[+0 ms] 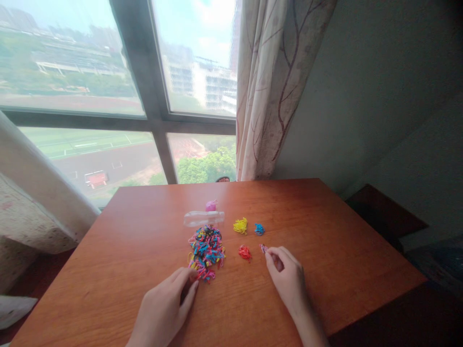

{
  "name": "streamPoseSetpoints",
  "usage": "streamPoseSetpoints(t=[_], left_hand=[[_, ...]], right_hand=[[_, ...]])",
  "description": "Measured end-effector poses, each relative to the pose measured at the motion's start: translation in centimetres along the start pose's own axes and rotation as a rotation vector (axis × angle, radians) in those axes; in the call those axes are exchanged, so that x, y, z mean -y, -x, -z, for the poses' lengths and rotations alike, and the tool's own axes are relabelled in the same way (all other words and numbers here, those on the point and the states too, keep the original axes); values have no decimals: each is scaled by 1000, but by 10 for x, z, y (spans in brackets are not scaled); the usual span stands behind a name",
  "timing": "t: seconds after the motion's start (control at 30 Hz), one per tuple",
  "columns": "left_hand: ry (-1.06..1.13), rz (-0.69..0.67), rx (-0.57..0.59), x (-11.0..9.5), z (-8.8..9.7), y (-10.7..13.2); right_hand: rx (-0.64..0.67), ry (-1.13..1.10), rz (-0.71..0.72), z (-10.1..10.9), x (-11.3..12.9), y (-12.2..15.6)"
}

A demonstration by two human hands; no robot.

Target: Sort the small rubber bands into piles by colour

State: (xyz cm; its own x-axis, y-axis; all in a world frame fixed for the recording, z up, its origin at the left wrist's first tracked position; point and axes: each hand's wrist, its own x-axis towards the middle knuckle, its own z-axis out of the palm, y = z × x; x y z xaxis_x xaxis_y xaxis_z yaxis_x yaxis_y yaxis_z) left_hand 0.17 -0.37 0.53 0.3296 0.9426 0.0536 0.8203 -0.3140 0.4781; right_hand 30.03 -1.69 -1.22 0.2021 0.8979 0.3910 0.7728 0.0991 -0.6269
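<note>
A loose pile of mixed small elastic bands [207, 248] in blue, black, pink, yellow and red lies on the table. At its near left edge is my left hand [164, 301], thumb and forefinger drawn together on bands there. My right hand [289, 274] rests farther right, its fingertips pinched on pink elastic bands [263, 248]. Three single-colour heaps lie between and beyond the hands: yellow bands [240, 225], blue bands [259, 229] and red bands [245, 252]. The fingers partly cover what each hand touches.
Behind the mixed pile, a clear plastic bottle-like container [203, 219] lies on its side, with a pink-purple object [211, 206] beside it. The brown wooden table [126, 241] ends at a large window [195, 58]. A patterned curtain [265, 86] hangs at the window's right.
</note>
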Motion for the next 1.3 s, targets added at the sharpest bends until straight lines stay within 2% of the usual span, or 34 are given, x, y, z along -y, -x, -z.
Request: streamPoseSetpoints(t=[0.1,0.2,0.7,0.87,1.07,1.17,1.3], left_hand=[[10,-4,0,1,-1,0],[14,0,7,1,-1,-1],[-18,14,-54,1,-1,0],[-23,-15,-51,2,-1,0],[-19,-17,-42,1,-1,0],[11,-30,-14,2,0,1],[59,-53,-3,3,1,3]], right_hand=[[-11,134,-14,14,-32,-14],[-5,163,-22,18,-47,-20],[-67,188,-85,18,-50,-15],[-109,98,-92,12,-28,-10],[65,-36,90,-20,32,8],[150,-65,125,-37,59,18],[253,-64,142,-50,83,26]])
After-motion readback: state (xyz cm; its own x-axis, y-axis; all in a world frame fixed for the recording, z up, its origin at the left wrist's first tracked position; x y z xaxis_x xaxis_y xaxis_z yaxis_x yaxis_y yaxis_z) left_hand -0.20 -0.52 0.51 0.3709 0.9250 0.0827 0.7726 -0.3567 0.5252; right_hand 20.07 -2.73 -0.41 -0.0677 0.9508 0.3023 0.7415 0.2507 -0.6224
